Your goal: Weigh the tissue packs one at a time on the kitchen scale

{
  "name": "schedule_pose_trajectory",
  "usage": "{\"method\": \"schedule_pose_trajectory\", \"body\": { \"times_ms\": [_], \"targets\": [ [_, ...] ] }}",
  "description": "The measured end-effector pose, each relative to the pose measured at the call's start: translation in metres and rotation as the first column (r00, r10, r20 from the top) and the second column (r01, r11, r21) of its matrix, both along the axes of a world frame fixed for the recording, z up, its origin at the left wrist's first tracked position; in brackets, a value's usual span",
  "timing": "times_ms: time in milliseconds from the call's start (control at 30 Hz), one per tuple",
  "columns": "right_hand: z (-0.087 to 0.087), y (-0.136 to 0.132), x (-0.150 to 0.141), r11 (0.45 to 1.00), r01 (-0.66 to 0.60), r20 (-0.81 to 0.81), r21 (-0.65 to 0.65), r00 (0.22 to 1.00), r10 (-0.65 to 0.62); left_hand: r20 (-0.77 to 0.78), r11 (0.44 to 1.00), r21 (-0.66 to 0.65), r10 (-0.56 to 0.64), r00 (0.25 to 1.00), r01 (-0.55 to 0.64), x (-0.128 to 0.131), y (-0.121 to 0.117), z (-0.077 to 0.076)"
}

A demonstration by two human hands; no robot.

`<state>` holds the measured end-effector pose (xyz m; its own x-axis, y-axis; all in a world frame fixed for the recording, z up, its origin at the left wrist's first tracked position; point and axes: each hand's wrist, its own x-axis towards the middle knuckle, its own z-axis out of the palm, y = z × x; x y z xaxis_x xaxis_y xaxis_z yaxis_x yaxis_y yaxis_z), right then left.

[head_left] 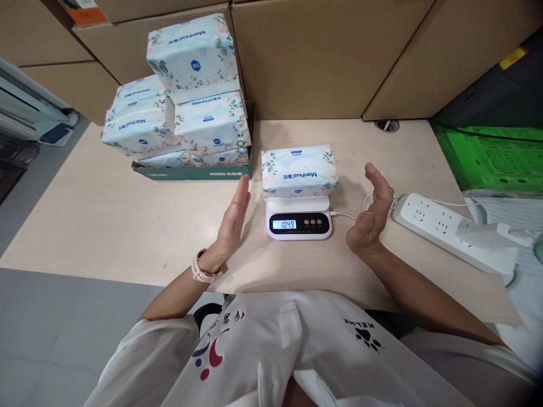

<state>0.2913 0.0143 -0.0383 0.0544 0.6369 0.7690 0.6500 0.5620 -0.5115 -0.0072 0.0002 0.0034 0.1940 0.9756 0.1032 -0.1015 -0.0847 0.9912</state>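
Observation:
A floral blue-and-white tissue pack (299, 172) rests on a small white digital scale (298, 232), its printing upside down from my side. The lit display reads 104.9. To the left of the scale, my left hand (232, 221) is held on edge with fingers stretched out, touching neither scale nor pack. My right hand (372, 212) is on the other side, palm turned inward and fingers extended, also apart from the pack. Nothing is in either hand. A pale watch band (202, 270) circles my left wrist.
Several similar tissue packs (212, 121) are stacked in a low green carton (199, 174) at the back left. Large cardboard boxes (305, 62) line the table's rear. A white power strip (453, 234) lies at right, with a cable running to the scale. Beyond it sits a green crate (500, 158).

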Motion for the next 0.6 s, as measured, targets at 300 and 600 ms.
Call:
{"method": "schedule_pose_trajectory", "body": {
  "times_ms": [300, 600],
  "targets": [
    [0.0034, -0.0051, -0.0014, 0.989, 0.039, 0.013, -0.14, 0.999, -0.038, -0.008, 1.0, -0.003, 0.012, 1.0, -0.012, 0.0002, 0.0, 0.0013],
    [0.0068, -0.0035, -0.0025, 0.998, 0.028, 0.008, -0.051, 1.0, -0.028, 0.019, 1.0, 0.003, 0.003, 1.0, -0.003, -0.0004, -0.0008, 0.0018]
  ]
}}
